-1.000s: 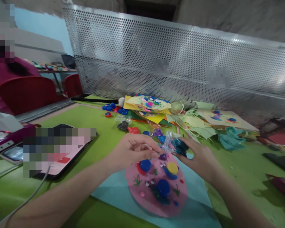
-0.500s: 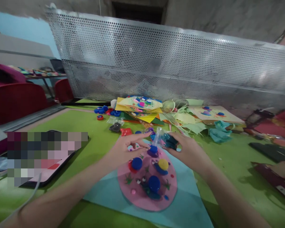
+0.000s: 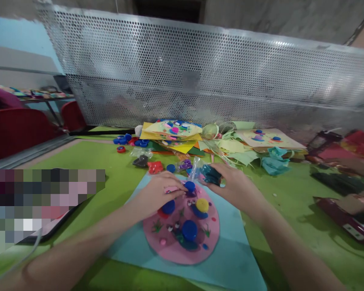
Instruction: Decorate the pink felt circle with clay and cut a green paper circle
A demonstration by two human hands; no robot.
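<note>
Left hand [image 3: 157,195] (fingers curled) arches over the pink disc [image 3: 176,252].

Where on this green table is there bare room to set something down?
Mostly bare tabletop shows left, between the tablet and light-blue sheet, and right, between the right forearm and purple power strip. It's crowded on the pink disc and before the perforated metal screen, with stacked craftwork and paper scraps.

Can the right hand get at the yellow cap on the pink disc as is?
Probably yes on reach: the yellow cap is close by and uncovered. But the right hand appears to grip the dark teal packet, likely needing release first.
</note>
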